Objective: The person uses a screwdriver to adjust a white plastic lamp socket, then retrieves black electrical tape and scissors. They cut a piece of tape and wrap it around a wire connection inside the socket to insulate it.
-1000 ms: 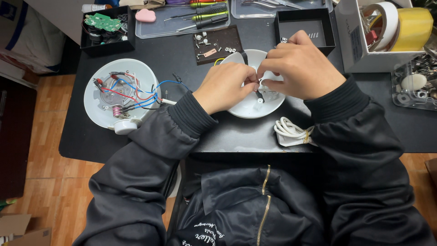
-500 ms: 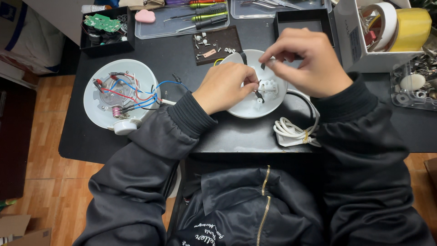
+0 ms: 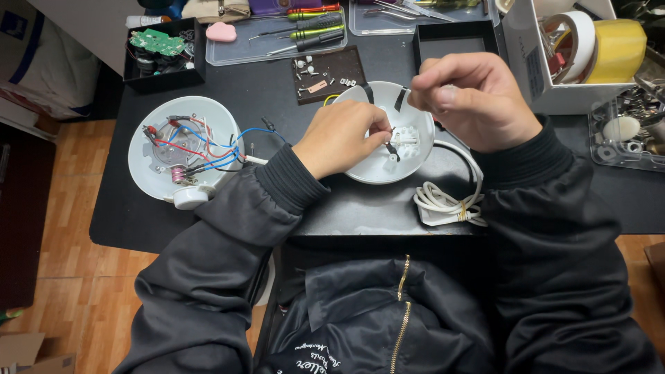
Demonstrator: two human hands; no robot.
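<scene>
- The left hand (image 3: 343,138) rests on the round white plastic lamp base (image 3: 388,138), its fingers (image 3: 377,128) pinched on a small dark part at the base's middle.
- The right hand (image 3: 474,100) hovers above the base's right rim, fingers curled shut; whether they pinch anything cannot be told.
- The base lies on the black surface (image 3: 346,208).
- A coiled white cord (image 3: 447,201) lies just right of the base.
- A second white round housing with red and blue wires (image 3: 183,149) sits well left of the base.

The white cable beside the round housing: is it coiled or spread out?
Coiled. The white cable lies in bundled loops, tied by a small band, on the black table.
</scene>
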